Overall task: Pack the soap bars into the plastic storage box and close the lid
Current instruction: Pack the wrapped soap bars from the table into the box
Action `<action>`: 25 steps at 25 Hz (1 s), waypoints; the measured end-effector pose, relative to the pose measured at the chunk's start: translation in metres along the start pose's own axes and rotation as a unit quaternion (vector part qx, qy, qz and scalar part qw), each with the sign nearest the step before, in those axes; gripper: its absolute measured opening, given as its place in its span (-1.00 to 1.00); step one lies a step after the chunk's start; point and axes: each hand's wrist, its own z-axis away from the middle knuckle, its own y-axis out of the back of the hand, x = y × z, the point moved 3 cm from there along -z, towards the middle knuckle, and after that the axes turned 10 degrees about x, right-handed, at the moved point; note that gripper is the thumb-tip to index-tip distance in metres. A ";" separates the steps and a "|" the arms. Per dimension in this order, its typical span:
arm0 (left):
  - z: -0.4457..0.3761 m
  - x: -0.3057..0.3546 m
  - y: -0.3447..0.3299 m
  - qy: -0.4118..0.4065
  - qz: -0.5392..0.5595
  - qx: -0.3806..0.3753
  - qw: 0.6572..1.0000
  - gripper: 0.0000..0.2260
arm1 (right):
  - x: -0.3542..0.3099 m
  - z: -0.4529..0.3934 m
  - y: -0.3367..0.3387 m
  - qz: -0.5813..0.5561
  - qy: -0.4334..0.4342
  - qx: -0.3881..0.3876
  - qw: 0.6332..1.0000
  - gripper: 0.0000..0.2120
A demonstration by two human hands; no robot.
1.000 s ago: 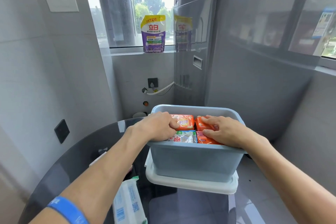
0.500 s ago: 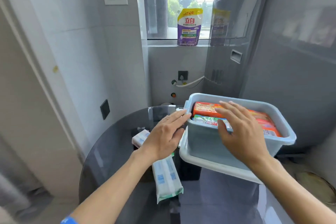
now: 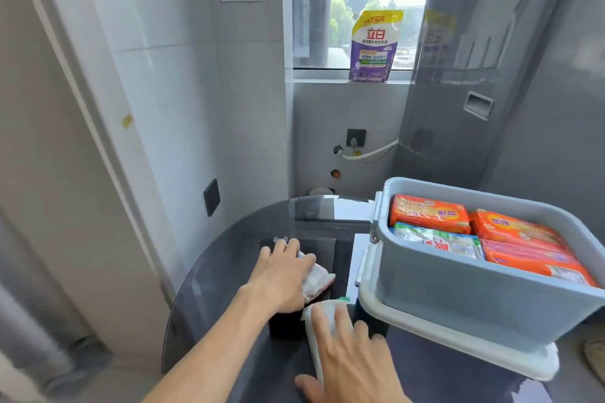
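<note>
Blue-grey rectangular plastic storage box (image 3: 458,291) sits at right on the round dark glass table (image 3: 229,258), resting on its white plastic lid (image 3: 442,330), which lies under the box; box is uncovered. Inside, packed side by side: three orange-wrapped soap bars (image 3: 429,213) and one green-and-white wrapped soap bar (image 3: 437,239), tops level with or just below the rim.

Left hand (image 3: 281,278) is over the table left of the box, palm down, fingers spread and fairly straight, lying on a small whitish-pink wrapped packet (image 3: 319,281). Cannot tell whether the fingers close around it; they look flat on top.

Right hand (image 3: 350,357) is nearer the camera, palm down, fingers extended and slightly apart, resting on a long white soft pack with a green end (image 3: 322,314). No curl around it visible.

Background: purple-and-yellow detergent refill pouch (image 3: 373,46) upright on the window sill; tall grey washing machine (image 3: 491,82) behind the box.
</note>
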 end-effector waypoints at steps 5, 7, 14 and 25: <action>0.002 -0.011 -0.012 0.029 0.099 -0.013 0.995 -0.52 | 0.031 -0.009 -0.006 -0.050 -0.050 -0.009 0.997 -0.12; 0.007 -0.012 -0.013 0.069 0.142 -0.018 0.987 -0.41 | 0.046 -0.008 -0.005 -0.056 -0.082 -0.026 0.995 -0.20; 0.023 -0.003 0.005 0.255 0.377 0.014 0.890 -0.43 | 0.085 -0.002 0.018 -0.397 -0.196 -0.055 0.895 -0.37; 0.021 0.051 0.096 0.188 0.879 -0.013 0.438 -0.58 | 0.137 0.038 0.125 -0.870 -0.073 -0.066 0.484 -0.46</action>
